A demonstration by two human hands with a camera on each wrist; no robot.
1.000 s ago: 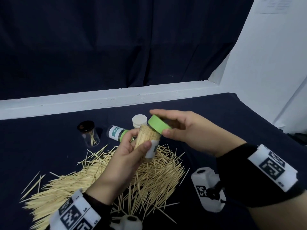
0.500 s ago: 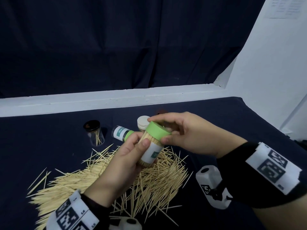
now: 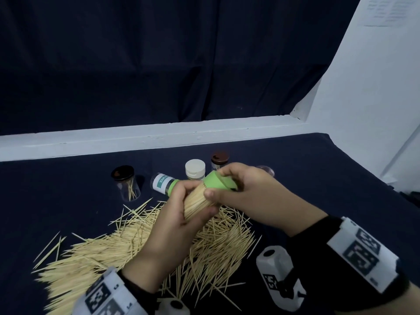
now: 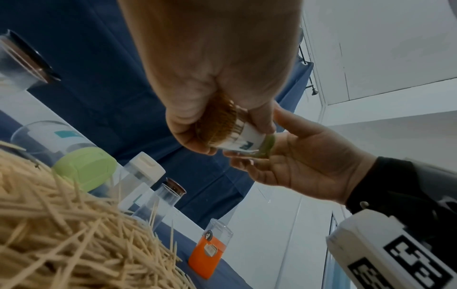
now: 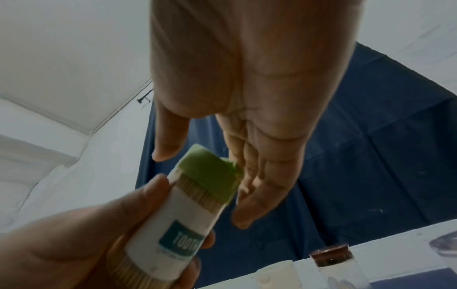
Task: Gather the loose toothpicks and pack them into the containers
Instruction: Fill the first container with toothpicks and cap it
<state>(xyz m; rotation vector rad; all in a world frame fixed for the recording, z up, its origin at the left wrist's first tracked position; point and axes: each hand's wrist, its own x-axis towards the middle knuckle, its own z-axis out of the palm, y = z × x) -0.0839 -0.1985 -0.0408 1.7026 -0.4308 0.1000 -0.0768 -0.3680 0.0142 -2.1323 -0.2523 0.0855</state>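
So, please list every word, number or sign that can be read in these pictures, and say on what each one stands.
"TOOTH": label of the held container below its green lid; the word runs on out of sight, and the small line under it is blurred.
"TOOTHPICK": sideways on the lying container, barely legible.
Wrist bands: code squares only, no words.
Paper on the wall: too blurred.

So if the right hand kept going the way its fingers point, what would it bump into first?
Probably the green cap on the full toothpick container that the left hand holds; the right hand is already around it.
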